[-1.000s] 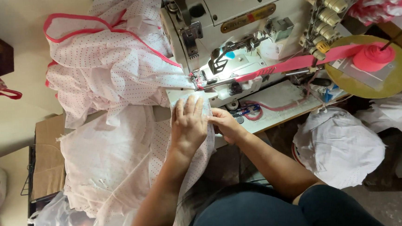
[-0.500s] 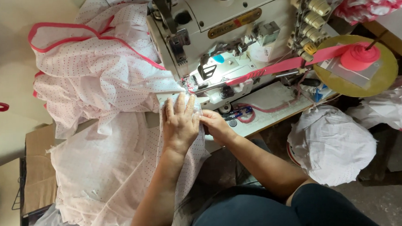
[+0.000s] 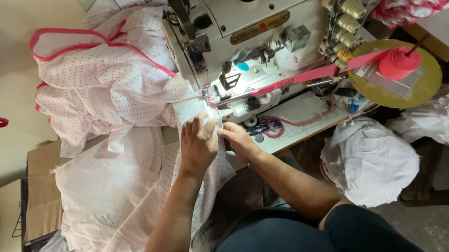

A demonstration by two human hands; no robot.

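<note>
The dotted white fabric lies spread over the table edge and the person's lap, its leading edge drawn up to the lit needle area of the cream sewing machine. The left hand lies flat on the cloth just below the presser foot, fingers together and pressing down rather than closed around anything. The right hand sits just beside it, fingertips pinching the fabric's edge between thumb and fingers. A pink binding tape runs from a reel on the round yellow-green disc across the machine bed to the needle.

Compared with the view a second ago, both hands sit a little lower and closer to the table's front edge; half a second ago they were already much where they are now, so the movement has slowed to small adjustments. The left hand, which earlier covered the fabric right at the foot, now leaves a short strip of cloth showing between fingertips and needle. That looks like the edge being re-aligned under the tape. The sewn heap with pink trim behind the machine keeps its shape; the apparent shift of everything else seems to come from the head camera moving.
</note>
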